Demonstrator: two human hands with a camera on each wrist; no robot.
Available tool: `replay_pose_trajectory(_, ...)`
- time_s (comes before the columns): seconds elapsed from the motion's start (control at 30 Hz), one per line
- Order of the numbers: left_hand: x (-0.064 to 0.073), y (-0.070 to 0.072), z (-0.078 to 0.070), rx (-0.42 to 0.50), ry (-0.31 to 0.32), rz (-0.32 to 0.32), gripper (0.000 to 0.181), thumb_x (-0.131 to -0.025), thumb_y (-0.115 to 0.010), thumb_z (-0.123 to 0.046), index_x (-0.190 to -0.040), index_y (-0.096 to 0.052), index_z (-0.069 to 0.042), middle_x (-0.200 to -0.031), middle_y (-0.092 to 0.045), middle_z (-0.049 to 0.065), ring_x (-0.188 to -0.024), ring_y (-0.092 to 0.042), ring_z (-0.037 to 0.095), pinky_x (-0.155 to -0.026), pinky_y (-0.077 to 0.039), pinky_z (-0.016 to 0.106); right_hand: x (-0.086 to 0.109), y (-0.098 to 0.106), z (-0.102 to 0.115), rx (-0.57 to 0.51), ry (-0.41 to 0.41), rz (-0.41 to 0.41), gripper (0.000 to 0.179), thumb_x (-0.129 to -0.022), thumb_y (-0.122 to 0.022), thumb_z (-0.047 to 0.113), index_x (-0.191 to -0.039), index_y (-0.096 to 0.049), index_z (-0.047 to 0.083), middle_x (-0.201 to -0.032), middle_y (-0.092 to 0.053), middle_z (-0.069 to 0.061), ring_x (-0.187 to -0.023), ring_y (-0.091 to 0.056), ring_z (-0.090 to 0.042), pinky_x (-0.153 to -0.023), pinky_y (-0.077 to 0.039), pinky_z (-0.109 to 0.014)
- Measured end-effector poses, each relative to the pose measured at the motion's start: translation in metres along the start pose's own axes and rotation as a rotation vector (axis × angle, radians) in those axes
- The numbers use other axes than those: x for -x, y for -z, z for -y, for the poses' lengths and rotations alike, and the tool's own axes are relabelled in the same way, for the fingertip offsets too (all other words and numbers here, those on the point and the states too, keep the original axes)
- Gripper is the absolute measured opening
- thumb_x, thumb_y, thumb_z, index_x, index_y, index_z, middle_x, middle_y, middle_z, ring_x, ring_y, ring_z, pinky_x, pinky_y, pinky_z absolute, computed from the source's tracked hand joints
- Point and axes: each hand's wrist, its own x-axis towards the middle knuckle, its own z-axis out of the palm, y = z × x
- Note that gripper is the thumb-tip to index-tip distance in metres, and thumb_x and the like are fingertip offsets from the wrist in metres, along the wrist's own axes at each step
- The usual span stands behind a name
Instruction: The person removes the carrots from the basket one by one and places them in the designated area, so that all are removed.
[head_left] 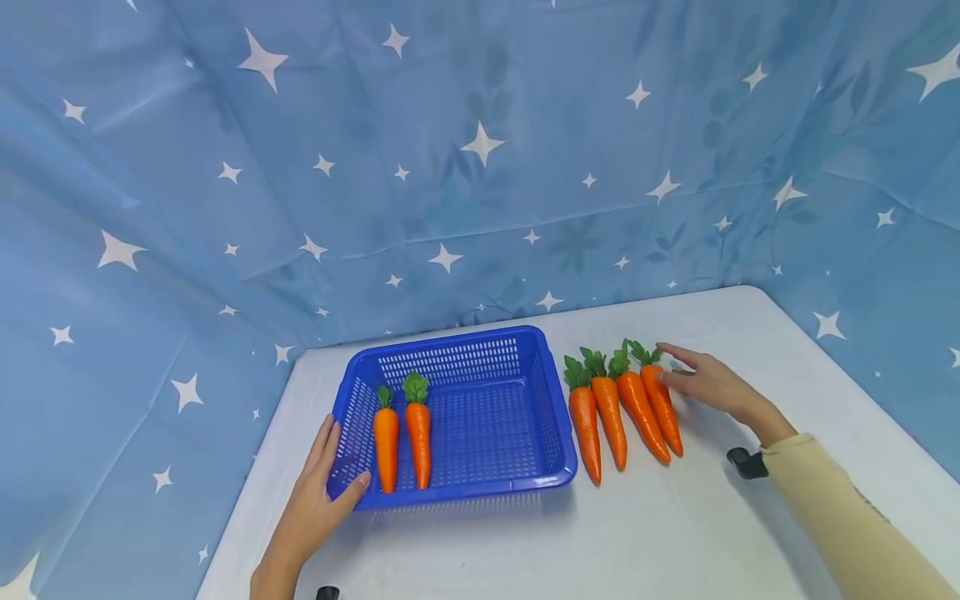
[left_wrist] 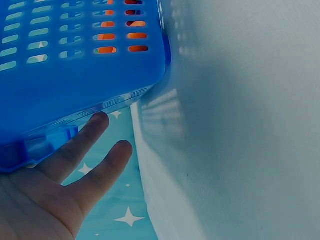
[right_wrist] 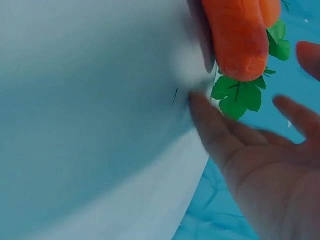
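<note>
A blue plastic basket (head_left: 487,486) holds two orange carrots, a left one (head_left: 386,450) and a right one (head_left: 418,446), both with green leafy tops. My left hand (head_left: 313,492) is at its left side, fingers stretched along the outer wall and thumb at the front-left corner. In the left wrist view two straight fingers (left_wrist: 120,150) show below the basket rim. My right hand (head_left: 708,379) reaches with spread, nearly straight fingers to the top of the rightmost carrot (head_left: 662,408). In the right wrist view the fingers (right_wrist: 215,125) extend beside that carrot's leaves (right_wrist: 240,97).
Three more carrots lie in a row right of the basket: one beside its wall (head_left: 585,429), a middle one (head_left: 611,417) and another (head_left: 642,417). All rest on a white-covered table (head_left: 510,550). A blue star-patterned cloth (head_left: 450,208) hangs behind and at the sides.
</note>
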Motion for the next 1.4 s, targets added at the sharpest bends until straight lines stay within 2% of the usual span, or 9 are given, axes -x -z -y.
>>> replay_pose_trajectory(0.07, 0.0, 0.0, 0.0, 0.005, -0.001, 0.001, 0.098, -0.099, -0.065, -0.049, -0.171, -0.017, -0.003, -0.178, -0.007, 0.019, -0.157, -0.019, 0.054, -0.107, -0.033, 0.075, -0.001, 0.0, 0.001, -0.03, -0.007, -0.009, 0.08, -0.11, -0.057, 0.039, -0.168, -0.021, -0.001, -0.166, -0.021, -0.041, -0.146, -0.029, -0.067, -0.107, -0.031, -0.084)
replay_pose_trajectory(0.17, 0.0, 0.001, 0.0, 0.011, -0.003, 0.001, 0.098, -0.099, -0.064, -0.049, -0.171, -0.017, -0.003, -0.178, -0.007, 0.02, -0.157, -0.019, 0.054, -0.107, -0.032, 0.075, -0.001, 0.0, 0.004, -0.077, -0.01, -0.017, 0.091, -0.109, -0.057, 0.047, -0.171, -0.007, 0.003, -0.17, -0.006, -0.04, -0.15, -0.013, -0.068, -0.108, -0.021, -0.087)
replay_pose_trajectory(0.43, 0.001, 0.0, 0.001, 0.025, -0.012, -0.004, 0.096, -0.1, -0.065, -0.047, -0.17, -0.018, -0.002, -0.178, -0.007, 0.02, -0.158, -0.018, 0.054, -0.11, -0.028, 0.076, -0.005, 0.0, 0.027, -0.172, 0.037, -0.043, 0.101, -0.109, -0.057, 0.047, -0.17, 0.016, 0.012, -0.173, 0.016, -0.03, -0.153, -0.003, -0.066, -0.111, -0.016, -0.086)
replay_pose_trajectory(0.63, 0.002, -0.001, 0.001, 0.024, -0.011, -0.002, 0.097, -0.099, -0.066, -0.048, -0.17, -0.018, -0.001, -0.178, -0.008, 0.021, -0.158, -0.017, 0.054, -0.111, -0.027, 0.077, -0.01, 0.001, 0.045, -0.232, 0.078, -0.065, 0.1, -0.11, -0.057, 0.044, -0.17, 0.018, 0.018, -0.175, 0.013, -0.027, -0.155, -0.004, -0.061, -0.112, -0.017, -0.084)
replay_pose_trajectory(0.8, 0.002, -0.001, 0.0, 0.02, 0.0, 0.004, 0.098, -0.099, -0.066, -0.049, -0.17, -0.018, -0.001, -0.178, -0.007, 0.02, -0.158, -0.017, 0.053, -0.111, -0.027, 0.076, -0.015, -0.001, 0.063, -0.258, 0.125, -0.067, 0.097, -0.11, -0.058, 0.043, -0.171, 0.013, 0.016, -0.177, 0.013, -0.022, -0.157, -0.007, -0.058, -0.115, -0.016, -0.082)
replay_pose_trajectory(0.97, 0.002, 0.0, 0.0, 0.02, -0.001, 0.002, 0.098, -0.099, -0.065, -0.05, -0.17, -0.018, -0.001, -0.178, -0.007, 0.02, -0.158, -0.017, 0.053, -0.111, -0.027, 0.075, -0.022, -0.005, 0.082, -0.262, 0.157, -0.043, 0.095, -0.11, -0.057, 0.044, -0.172, 0.01, 0.014, -0.177, 0.01, -0.022, -0.158, -0.01, -0.056, -0.117, -0.017, -0.08)
replay_pose_trajectory(1.4, 0.002, -0.001, -0.001, 0.025, -0.004, -0.004, 0.097, -0.099, -0.065, -0.048, -0.17, -0.018, 0.0, -0.178, -0.008, 0.021, -0.158, -0.017, 0.053, -0.111, -0.027, 0.075, -0.04, -0.019, 0.131, -0.27, 0.245, 0.023, 0.08, -0.111, -0.055, 0.046, -0.173, -0.018, 0.012, -0.176, -0.018, -0.021, -0.158, -0.021, -0.05, -0.12, -0.025, -0.072)
